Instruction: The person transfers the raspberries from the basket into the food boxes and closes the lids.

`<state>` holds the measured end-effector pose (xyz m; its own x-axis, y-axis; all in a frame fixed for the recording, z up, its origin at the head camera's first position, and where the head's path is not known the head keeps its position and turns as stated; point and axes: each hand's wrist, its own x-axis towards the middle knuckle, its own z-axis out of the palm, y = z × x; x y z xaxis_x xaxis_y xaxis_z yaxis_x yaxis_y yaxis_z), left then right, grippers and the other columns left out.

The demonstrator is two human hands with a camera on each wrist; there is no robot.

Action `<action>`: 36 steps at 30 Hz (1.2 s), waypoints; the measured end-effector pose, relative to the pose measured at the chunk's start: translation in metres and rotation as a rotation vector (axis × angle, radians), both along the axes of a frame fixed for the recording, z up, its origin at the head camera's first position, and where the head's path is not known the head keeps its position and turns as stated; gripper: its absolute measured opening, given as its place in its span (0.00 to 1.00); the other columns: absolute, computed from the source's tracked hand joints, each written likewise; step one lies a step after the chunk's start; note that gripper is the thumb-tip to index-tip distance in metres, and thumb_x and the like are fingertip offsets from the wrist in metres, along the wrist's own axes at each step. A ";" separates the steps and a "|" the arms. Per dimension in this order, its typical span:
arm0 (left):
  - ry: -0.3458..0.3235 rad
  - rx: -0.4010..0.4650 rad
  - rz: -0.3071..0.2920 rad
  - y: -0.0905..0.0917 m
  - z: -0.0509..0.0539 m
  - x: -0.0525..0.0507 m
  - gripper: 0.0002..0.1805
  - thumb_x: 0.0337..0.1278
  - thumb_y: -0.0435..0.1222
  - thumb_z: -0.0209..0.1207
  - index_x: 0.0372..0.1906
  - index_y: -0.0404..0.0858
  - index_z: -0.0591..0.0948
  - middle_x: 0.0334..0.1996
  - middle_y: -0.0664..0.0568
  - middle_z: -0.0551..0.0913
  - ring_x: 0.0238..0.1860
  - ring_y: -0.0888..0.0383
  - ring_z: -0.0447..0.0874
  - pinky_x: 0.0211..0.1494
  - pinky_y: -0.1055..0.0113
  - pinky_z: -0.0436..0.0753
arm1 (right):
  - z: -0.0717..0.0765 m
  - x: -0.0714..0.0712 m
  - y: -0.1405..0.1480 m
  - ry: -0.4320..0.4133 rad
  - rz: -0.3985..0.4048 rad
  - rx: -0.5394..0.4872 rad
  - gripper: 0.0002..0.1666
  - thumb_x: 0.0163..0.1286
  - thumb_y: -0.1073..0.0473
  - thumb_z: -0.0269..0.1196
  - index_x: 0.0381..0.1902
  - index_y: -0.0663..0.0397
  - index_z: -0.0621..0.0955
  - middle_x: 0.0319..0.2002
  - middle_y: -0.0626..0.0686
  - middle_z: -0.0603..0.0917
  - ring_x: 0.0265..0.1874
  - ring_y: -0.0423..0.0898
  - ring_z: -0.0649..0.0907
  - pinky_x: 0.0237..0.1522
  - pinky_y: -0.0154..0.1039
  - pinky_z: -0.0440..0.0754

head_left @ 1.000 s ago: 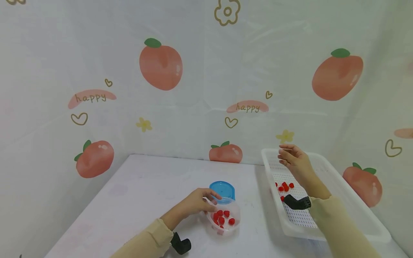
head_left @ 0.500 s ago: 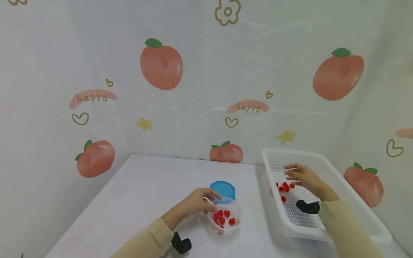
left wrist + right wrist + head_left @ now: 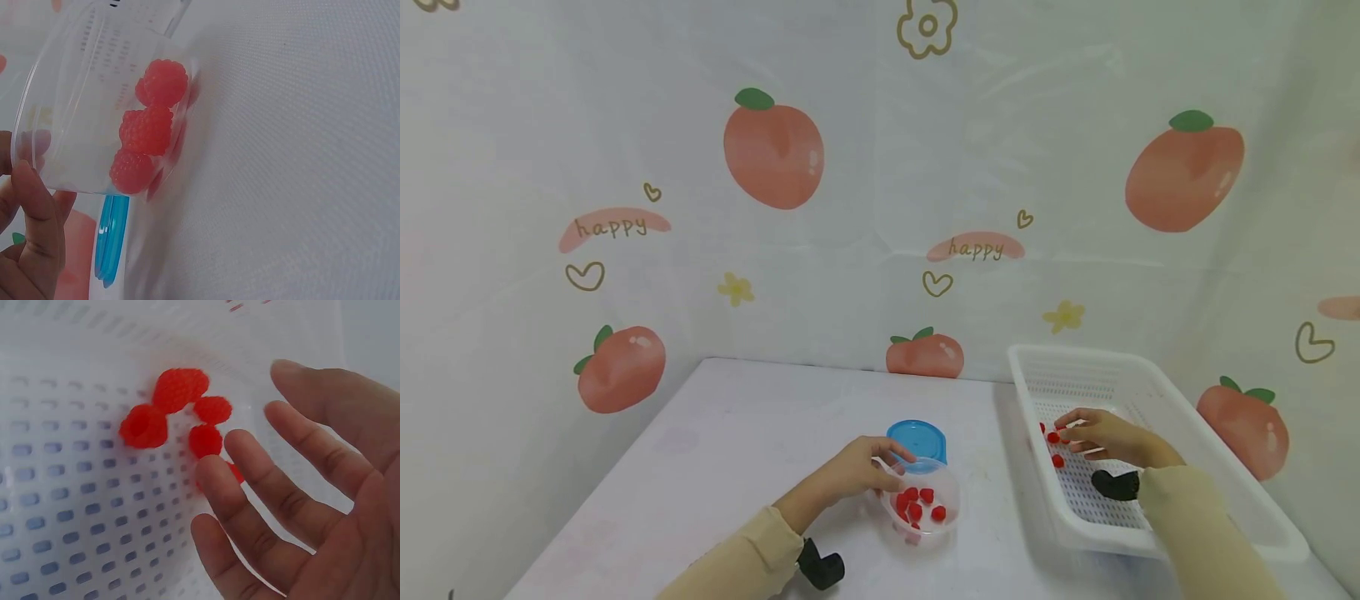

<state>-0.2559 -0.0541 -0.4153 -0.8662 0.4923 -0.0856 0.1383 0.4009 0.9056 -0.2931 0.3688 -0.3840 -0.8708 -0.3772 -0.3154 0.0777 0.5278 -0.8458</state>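
Note:
A clear round container point(image 3: 951, 500) holding several red raspberries point(image 3: 915, 512) stands on the table, and my left hand point(image 3: 853, 473) pinches its left rim. In the left wrist view the thumb and fingers point(image 3: 39, 215) grip the rim of the container point(image 3: 75, 125), with raspberries point(image 3: 147, 130) at its bottom. My right hand point(image 3: 1112, 437) is inside the white basket, over raspberries point(image 3: 1057, 461). In the right wrist view this hand point(image 3: 312, 506) has its fingers spread and holds nothing, close to several raspberries point(image 3: 145, 427) on the basket floor; one is partly hidden behind the fingers.
A blue lid point(image 3: 916, 440) lies right behind the clear container. The white perforated basket point(image 3: 1225, 454) takes up the right side of the table point(image 3: 760, 417). A white cloth with printed fruit point(image 3: 850, 275) hangs behind the table.
My right hand has come down from above the basket's far part to the raspberries inside it. My left hand and the clear container have stayed in place.

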 end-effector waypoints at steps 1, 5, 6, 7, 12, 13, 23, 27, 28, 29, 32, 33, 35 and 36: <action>0.001 0.002 -0.001 0.000 0.000 0.000 0.17 0.49 0.31 0.68 0.46 0.43 0.84 0.39 0.48 0.81 0.30 0.56 0.78 0.31 0.66 0.82 | -0.001 0.000 0.000 -0.013 0.001 0.016 0.24 0.72 0.56 0.56 0.56 0.70 0.69 0.41 0.48 0.82 0.41 0.44 0.80 0.46 0.41 0.78; 0.002 0.006 -0.004 0.000 0.001 0.000 0.16 0.50 0.31 0.68 0.47 0.43 0.84 0.40 0.48 0.81 0.30 0.57 0.78 0.32 0.66 0.82 | -0.006 0.001 -0.001 -0.061 -0.036 0.077 0.22 0.69 0.57 0.58 0.54 0.68 0.71 0.40 0.50 0.79 0.40 0.46 0.79 0.44 0.42 0.78; 0.001 0.005 -0.005 0.000 0.001 0.000 0.16 0.50 0.31 0.68 0.47 0.43 0.84 0.40 0.48 0.81 0.30 0.57 0.78 0.32 0.65 0.82 | -0.006 0.001 -0.002 -0.068 -0.053 0.087 0.22 0.68 0.58 0.59 0.54 0.68 0.71 0.40 0.51 0.79 0.40 0.47 0.79 0.44 0.43 0.78; 0.000 0.005 -0.005 0.000 0.001 0.000 0.16 0.50 0.31 0.68 0.47 0.43 0.84 0.40 0.48 0.81 0.30 0.57 0.78 0.32 0.65 0.82 | -0.007 0.002 -0.003 -0.078 -0.068 0.101 0.21 0.67 0.59 0.59 0.54 0.67 0.72 0.39 0.51 0.79 0.40 0.47 0.78 0.44 0.43 0.78; -0.004 0.001 -0.003 0.000 0.001 0.000 0.16 0.50 0.31 0.68 0.47 0.43 0.83 0.40 0.48 0.81 0.30 0.56 0.78 0.32 0.65 0.83 | -0.010 0.003 -0.004 -0.118 -0.076 0.147 0.22 0.63 0.63 0.59 0.54 0.67 0.72 0.33 0.50 0.77 0.37 0.46 0.76 0.41 0.41 0.77; -0.005 0.001 -0.002 0.000 0.001 0.000 0.16 0.50 0.31 0.68 0.47 0.43 0.83 0.40 0.48 0.81 0.31 0.56 0.78 0.32 0.65 0.83 | -0.011 0.003 -0.005 -0.122 -0.079 0.158 0.22 0.63 0.64 0.59 0.54 0.67 0.73 0.33 0.49 0.76 0.37 0.46 0.76 0.40 0.40 0.76; -0.003 0.008 0.000 0.000 0.000 -0.001 0.16 0.49 0.31 0.68 0.46 0.43 0.84 0.39 0.48 0.81 0.32 0.56 0.78 0.32 0.65 0.83 | -0.008 0.005 -0.011 -0.116 -0.033 0.228 0.23 0.62 0.65 0.62 0.54 0.69 0.73 0.34 0.50 0.75 0.38 0.46 0.74 0.39 0.41 0.75; -0.002 0.006 -0.003 0.000 -0.002 -0.002 0.16 0.49 0.31 0.68 0.46 0.44 0.84 0.39 0.49 0.81 0.32 0.56 0.78 0.32 0.66 0.83 | -0.009 0.006 -0.014 -0.112 -0.035 0.234 0.20 0.61 0.67 0.63 0.51 0.68 0.74 0.30 0.49 0.72 0.34 0.44 0.72 0.36 0.38 0.72; -0.002 0.005 -0.004 0.000 -0.003 -0.003 0.16 0.49 0.31 0.68 0.46 0.44 0.84 0.39 0.49 0.81 0.32 0.56 0.78 0.32 0.66 0.83 | -0.009 0.006 -0.015 -0.110 -0.040 0.240 0.19 0.61 0.67 0.63 0.50 0.67 0.74 0.29 0.49 0.71 0.34 0.44 0.72 0.36 0.38 0.72; -0.003 0.006 -0.006 0.000 -0.003 -0.003 0.16 0.49 0.31 0.68 0.46 0.44 0.84 0.39 0.49 0.81 0.31 0.56 0.78 0.32 0.66 0.83 | -0.010 0.005 -0.016 -0.106 -0.040 0.249 0.18 0.61 0.67 0.62 0.49 0.66 0.74 0.29 0.49 0.69 0.33 0.44 0.71 0.35 0.38 0.71; -0.003 0.002 -0.007 0.000 -0.004 -0.004 0.16 0.49 0.31 0.68 0.46 0.45 0.84 0.39 0.50 0.81 0.32 0.56 0.79 0.32 0.66 0.83 | -0.012 0.004 -0.018 -0.083 -0.062 0.297 0.16 0.60 0.67 0.63 0.46 0.62 0.75 0.27 0.49 0.68 0.32 0.44 0.70 0.34 0.37 0.72; -0.004 0.003 -0.007 0.000 -0.005 -0.004 0.16 0.49 0.32 0.68 0.46 0.45 0.84 0.39 0.50 0.81 0.32 0.56 0.79 0.32 0.66 0.83 | -0.012 0.003 -0.019 -0.075 -0.068 0.317 0.15 0.60 0.67 0.63 0.45 0.60 0.75 0.27 0.49 0.67 0.32 0.44 0.70 0.34 0.36 0.72; -0.006 0.003 -0.005 0.000 -0.005 -0.005 0.16 0.49 0.32 0.68 0.46 0.46 0.84 0.39 0.51 0.81 0.32 0.56 0.79 0.32 0.65 0.83 | -0.013 0.003 -0.021 -0.062 -0.074 0.352 0.14 0.60 0.66 0.64 0.44 0.59 0.76 0.27 0.49 0.67 0.32 0.44 0.70 0.33 0.36 0.73; -0.007 0.002 -0.004 0.001 -0.005 -0.005 0.16 0.49 0.32 0.69 0.46 0.46 0.84 0.39 0.51 0.81 0.33 0.56 0.79 0.33 0.65 0.83 | -0.014 0.002 -0.022 -0.059 -0.079 0.364 0.14 0.60 0.66 0.64 0.44 0.58 0.76 0.27 0.49 0.67 0.32 0.44 0.70 0.33 0.36 0.73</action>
<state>-0.2606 -0.0536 -0.4204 -0.8635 0.4961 -0.0907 0.1335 0.3982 0.9075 -0.2908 0.3472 -0.3977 -0.8688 -0.1636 -0.4673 0.1732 0.7838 -0.5964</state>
